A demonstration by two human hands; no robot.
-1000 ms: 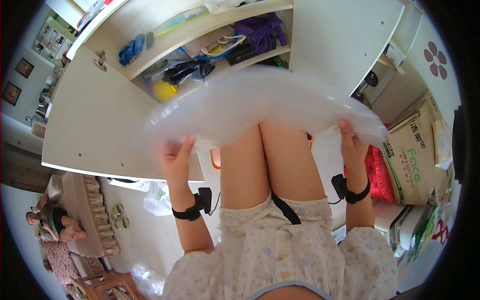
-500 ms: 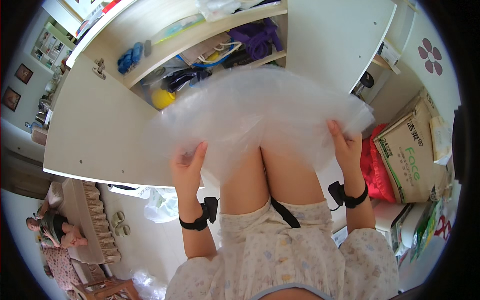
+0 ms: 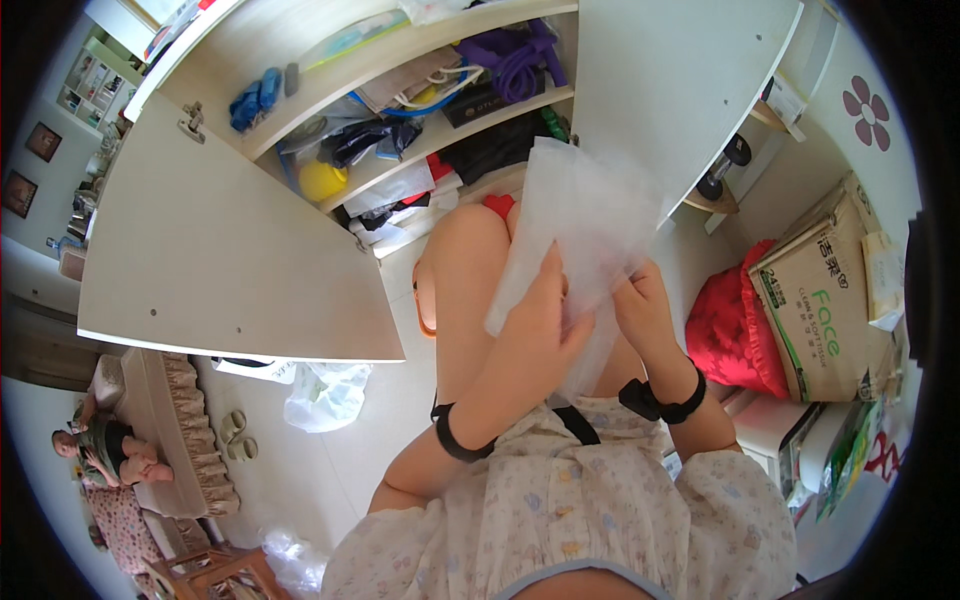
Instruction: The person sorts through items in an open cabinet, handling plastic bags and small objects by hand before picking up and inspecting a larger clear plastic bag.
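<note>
A clear, whitish plastic bag [image 3: 580,215] is folded narrow and held upright in front of me, above my knees. My left hand [image 3: 540,315] grips its lower left edge. My right hand [image 3: 640,305] grips the lower right edge, close beside the left hand. Both wrists wear black bands. Behind the bag stands an open cupboard [image 3: 420,110] with cluttered shelves.
The white cupboard doors [image 3: 220,250] swing open at left and right. A red bag [image 3: 725,330] and a cardboard box [image 3: 830,290] sit at right. A crumpled plastic bag [image 3: 325,395] and slippers [image 3: 235,435] lie on the floor. A person [image 3: 105,450] lies on a sofa, lower left.
The bag was spread wide between my hands; both hands have come together in the middle, folding it into a narrow upright shape.
</note>
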